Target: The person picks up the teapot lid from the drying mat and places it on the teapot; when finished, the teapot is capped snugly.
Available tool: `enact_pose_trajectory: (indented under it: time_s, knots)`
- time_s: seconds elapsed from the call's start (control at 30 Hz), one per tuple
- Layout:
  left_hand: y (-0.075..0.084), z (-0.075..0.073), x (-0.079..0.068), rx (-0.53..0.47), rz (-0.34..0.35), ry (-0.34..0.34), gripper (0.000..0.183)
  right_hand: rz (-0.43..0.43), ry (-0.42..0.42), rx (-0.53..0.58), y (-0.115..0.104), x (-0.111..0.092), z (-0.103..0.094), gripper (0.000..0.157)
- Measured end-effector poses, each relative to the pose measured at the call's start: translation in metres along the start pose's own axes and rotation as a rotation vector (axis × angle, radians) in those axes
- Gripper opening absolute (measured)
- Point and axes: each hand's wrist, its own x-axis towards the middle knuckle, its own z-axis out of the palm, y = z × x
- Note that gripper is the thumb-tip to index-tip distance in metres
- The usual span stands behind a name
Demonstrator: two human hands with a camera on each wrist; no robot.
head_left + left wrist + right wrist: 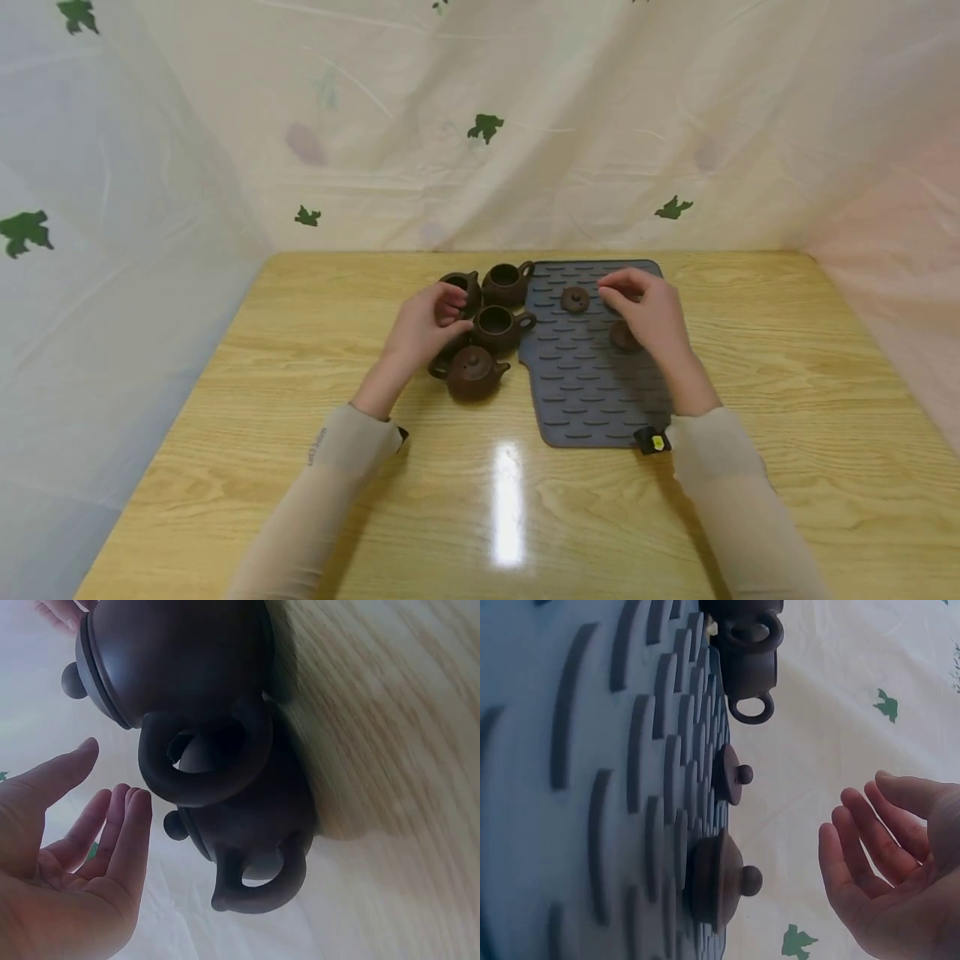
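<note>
My left hand hovers beside a cluster of several dark brown teapots, its thumb and fingers apart and holding nothing. A lidded teapot stands at the front of the cluster; its handle shows close up in the left wrist view, with another lidded teapot behind it. Two lidless teapots, a middle one and a rear one, point their handles right. My right hand is above the grey mat, fingers loosely bent and free of any object. Below it lies a lid; a second lid lies further left.
Another lidless teapot stands at the back left, partly behind my left hand. The ridged mat lies right of the teapots on a wooden table. A pale curtain with green leaf-like shapes hangs behind the table.
</note>
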Motion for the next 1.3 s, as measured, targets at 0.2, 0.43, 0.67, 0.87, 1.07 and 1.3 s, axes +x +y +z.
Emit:
enact_pose_trajectory:
  time_s: [0.2,0.43,0.67,0.87,1.07,1.3]
  knots:
    - [0.001,0.004,0.001,-0.005,-0.006,-0.021,0.039,0.026,0.016,-0.018,0.006,-0.003,-0.006,0.026]
    - [0.001,0.009,0.003,0.025,-0.010,-0.036,0.039,0.035,0.012,-0.037,0.014,-0.007,-0.011,0.028]
    - [0.000,0.013,0.005,0.032,-0.013,-0.043,0.038,0.033,0.040,-0.089,0.025,-0.008,-0.012,0.026]
    - [-0.001,0.014,0.006,0.034,-0.008,-0.041,0.039,0.063,0.030,-0.087,0.026,-0.010,-0.014,0.028]
    - [-0.001,0.013,0.006,0.050,-0.003,-0.045,0.038,0.081,0.019,-0.076,0.026,-0.011,-0.017,0.028]
    - [-0.002,0.014,0.006,0.060,-0.001,-0.052,0.037,0.074,0.002,-0.105,0.030,-0.011,-0.018,0.025]
